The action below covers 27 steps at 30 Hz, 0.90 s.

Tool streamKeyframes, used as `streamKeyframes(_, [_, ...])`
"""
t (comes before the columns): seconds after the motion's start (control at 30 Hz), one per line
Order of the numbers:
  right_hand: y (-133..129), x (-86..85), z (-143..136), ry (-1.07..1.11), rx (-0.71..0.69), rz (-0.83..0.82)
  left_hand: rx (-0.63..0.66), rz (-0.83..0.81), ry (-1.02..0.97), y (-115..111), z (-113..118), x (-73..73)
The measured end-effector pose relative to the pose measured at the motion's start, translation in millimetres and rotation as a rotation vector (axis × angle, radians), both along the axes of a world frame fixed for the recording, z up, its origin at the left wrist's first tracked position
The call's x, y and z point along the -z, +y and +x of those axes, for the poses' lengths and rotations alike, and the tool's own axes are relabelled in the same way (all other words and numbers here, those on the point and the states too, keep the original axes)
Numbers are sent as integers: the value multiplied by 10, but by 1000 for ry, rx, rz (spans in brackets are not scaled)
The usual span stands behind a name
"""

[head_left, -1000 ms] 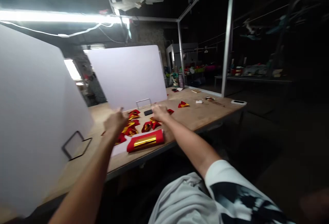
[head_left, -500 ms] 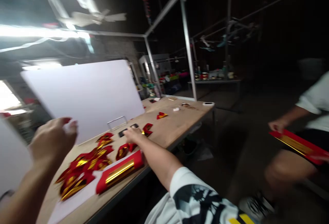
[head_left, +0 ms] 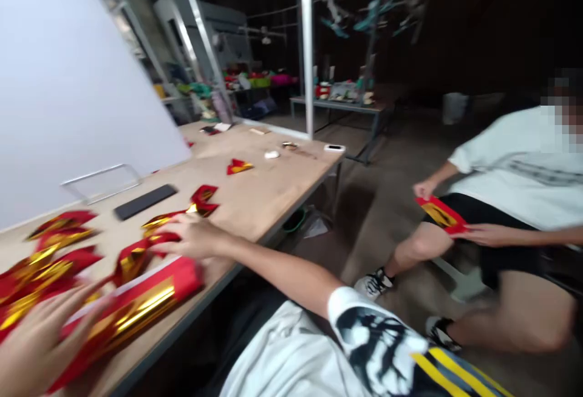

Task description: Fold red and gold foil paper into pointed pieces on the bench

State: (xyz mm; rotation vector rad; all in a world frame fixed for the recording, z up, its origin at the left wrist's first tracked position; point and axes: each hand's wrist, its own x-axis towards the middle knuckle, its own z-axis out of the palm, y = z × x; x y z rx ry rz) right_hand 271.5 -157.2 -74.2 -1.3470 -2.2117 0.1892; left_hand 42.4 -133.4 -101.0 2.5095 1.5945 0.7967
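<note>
My left hand [head_left: 43,339], fingers spread and blurred, is over the near end of a red and gold roll [head_left: 150,306] at the table's front edge. Just past the roll's far end, my right hand [head_left: 194,236] rests on folded red and gold pieces [head_left: 132,260]; its fingers are partly bent and blurred, and whether it grips one is unclear. More red and gold pieces [head_left: 50,269] lie in a pile at the left. Beyond my right hand is another folded piece [head_left: 204,196].
A black flat object [head_left: 144,201] and a metal wire stand [head_left: 102,183] are before a large white board [head_left: 73,81]. A single folded piece [head_left: 238,167] and a phone [head_left: 334,149] lie farther along the table [head_left: 282,187]. A seated person [head_left: 510,166] at right holds a red strip.
The view has turned right and down. My left hand has come down from the air to the roll. My right hand has moved from near the black object to the folded pieces.
</note>
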Motion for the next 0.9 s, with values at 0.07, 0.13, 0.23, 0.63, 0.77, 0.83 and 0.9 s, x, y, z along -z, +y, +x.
streamKeyframes(0.07, [-66,201,-58,46,-42,-29,-1,-10,-23,-195,-469,141])
streamKeyframes(0.13, [-110,386,-61,111,-43,-67,11,-27,-43,-398,-665,245])
streamKeyframes(0.23, [-147,602,-31,197,-35,-149,-1,-46,-16,-649,-649,357])
streamKeyframes(0.63, [-200,614,-21,211,-57,-215,-170,16,-80,-844,-579,331])
streamKeyframes(0.77, [-218,596,-2,219,-78,-225,-232,-37,-91,-843,-590,329])
streamKeyframes(0.83, [-224,577,-2,209,-83,-230,-266,-60,-92,-863,-592,325])
streamKeyframes(0.9, [-230,555,-14,193,-86,-232,-301,-83,-101,-881,-582,319])
